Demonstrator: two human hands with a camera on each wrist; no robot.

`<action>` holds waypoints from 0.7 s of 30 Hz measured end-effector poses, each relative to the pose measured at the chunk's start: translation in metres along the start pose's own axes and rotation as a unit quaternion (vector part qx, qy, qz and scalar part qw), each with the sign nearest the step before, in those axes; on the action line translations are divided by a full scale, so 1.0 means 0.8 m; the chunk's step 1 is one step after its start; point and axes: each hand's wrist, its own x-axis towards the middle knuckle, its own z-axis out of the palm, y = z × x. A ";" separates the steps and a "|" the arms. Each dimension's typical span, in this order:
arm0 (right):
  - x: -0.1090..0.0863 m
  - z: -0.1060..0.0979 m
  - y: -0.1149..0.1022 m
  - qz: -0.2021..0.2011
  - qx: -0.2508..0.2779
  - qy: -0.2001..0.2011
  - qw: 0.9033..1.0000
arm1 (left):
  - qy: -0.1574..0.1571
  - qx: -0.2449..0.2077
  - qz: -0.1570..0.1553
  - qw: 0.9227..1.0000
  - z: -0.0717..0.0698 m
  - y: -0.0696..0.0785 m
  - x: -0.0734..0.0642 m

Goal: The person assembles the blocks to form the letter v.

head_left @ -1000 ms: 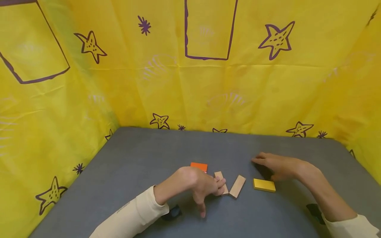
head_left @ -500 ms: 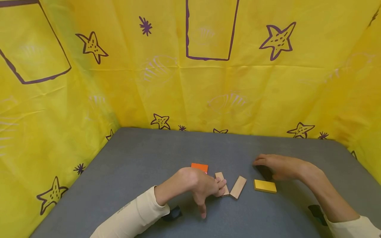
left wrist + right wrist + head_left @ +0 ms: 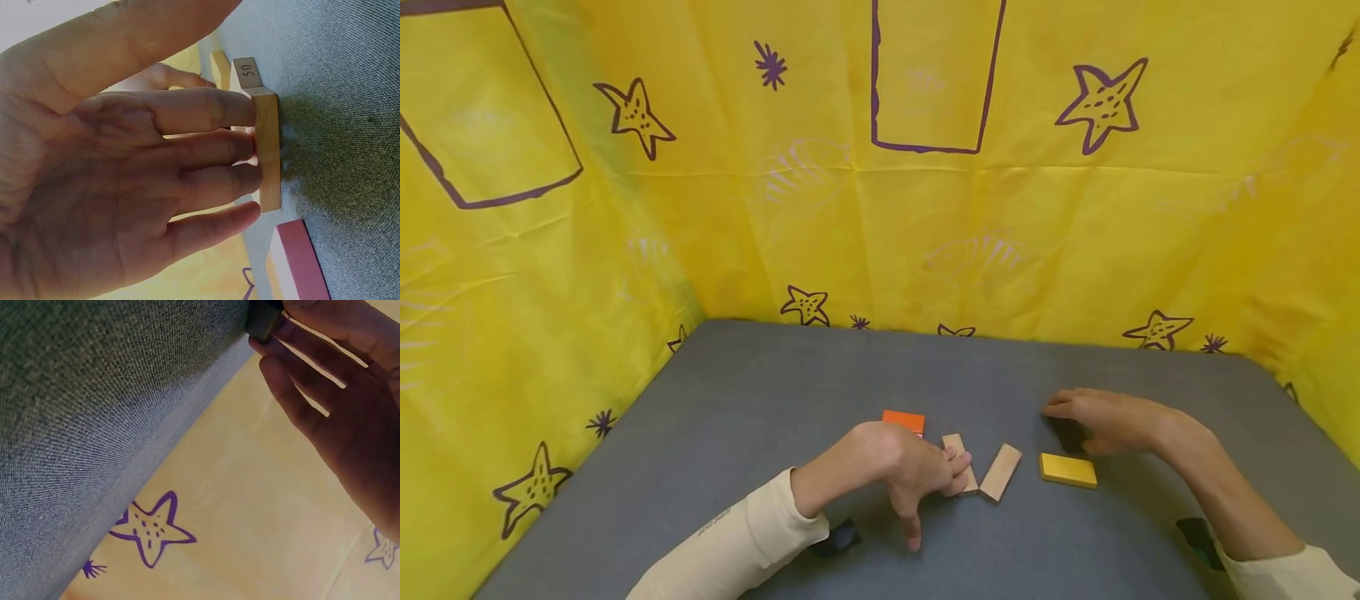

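Observation:
My left hand [image 3: 921, 467] rests its straight fingertips on top of a plain wooden block [image 3: 967, 479], thumb held apart; in the left wrist view the fingers [image 3: 212, 147] touch this block [image 3: 269, 153]. A second wooden block [image 3: 1000, 472] lies at an angle, meeting its near end. In the left wrist view the end of a block shows the number 50 [image 3: 247, 72]. My right hand [image 3: 1116, 421] pinches a black block [image 3: 1067, 435] on the table between thumb and fingers; the right wrist view shows part of this black block [image 3: 264, 324]. A yellow block [image 3: 1067, 470] lies just nearer.
An orange block [image 3: 904, 420] lies beyond my left wrist, with a red-pink block [image 3: 303, 259], seen in the left wrist view, against it and mostly hidden in the head view. The grey table [image 3: 790, 375] is bounded by yellow cloth walls [image 3: 880, 242] with starfish drawings.
My right hand has shifted very slightly, its fingers closing in around the black block. The left hand and the other blocks stay where they were.

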 end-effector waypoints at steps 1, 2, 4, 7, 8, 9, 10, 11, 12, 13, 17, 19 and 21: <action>0.000 0.000 0.000 0.000 0.000 0.000 1.000 | 0.001 0.000 -0.001 1.000 0.000 0.000 0.000; 0.000 0.000 -0.001 0.000 0.000 0.000 1.000 | 0.000 -0.003 -0.002 1.000 0.000 0.000 -0.001; 0.001 0.000 -0.001 -0.002 0.000 0.003 1.000 | -0.001 -0.007 -0.002 1.000 0.000 0.000 -0.002; 0.001 0.002 -0.002 -0.010 -0.002 0.007 1.000 | -0.007 -0.013 -0.003 1.000 0.001 0.001 -0.002; 0.001 0.003 -0.001 -0.012 -0.002 0.008 1.000 | -0.008 -0.011 -0.002 1.000 0.001 0.001 -0.001; 0.000 0.004 -0.001 -0.014 -0.003 0.010 1.000 | -0.008 -0.009 -0.002 1.000 0.001 0.001 -0.001; 0.000 0.005 -0.001 -0.015 -0.004 0.012 1.000 | -0.008 -0.010 -0.003 1.000 0.001 0.002 -0.001; -0.001 0.005 0.000 -0.015 -0.003 0.012 1.000 | -0.007 -0.010 -0.003 1.000 0.000 0.002 -0.001; -0.002 0.005 0.000 -0.015 -0.004 0.014 1.000 | -0.005 -0.008 -0.003 1.000 0.000 0.001 0.000; -0.002 0.005 0.001 -0.014 -0.005 0.013 1.000 | -0.003 -0.006 -0.003 1.000 -0.001 0.001 0.000; -0.002 0.003 0.001 -0.017 -0.010 0.013 1.000 | -0.003 -0.012 -0.001 1.000 -0.002 0.000 -0.001; -0.001 0.002 0.000 -0.018 -0.012 0.012 1.000 | -0.002 -0.012 0.000 1.000 -0.001 0.000 -0.001; 0.000 0.002 -0.002 -0.017 -0.011 0.012 1.000 | -0.001 -0.014 -0.003 1.000 0.000 0.000 -0.001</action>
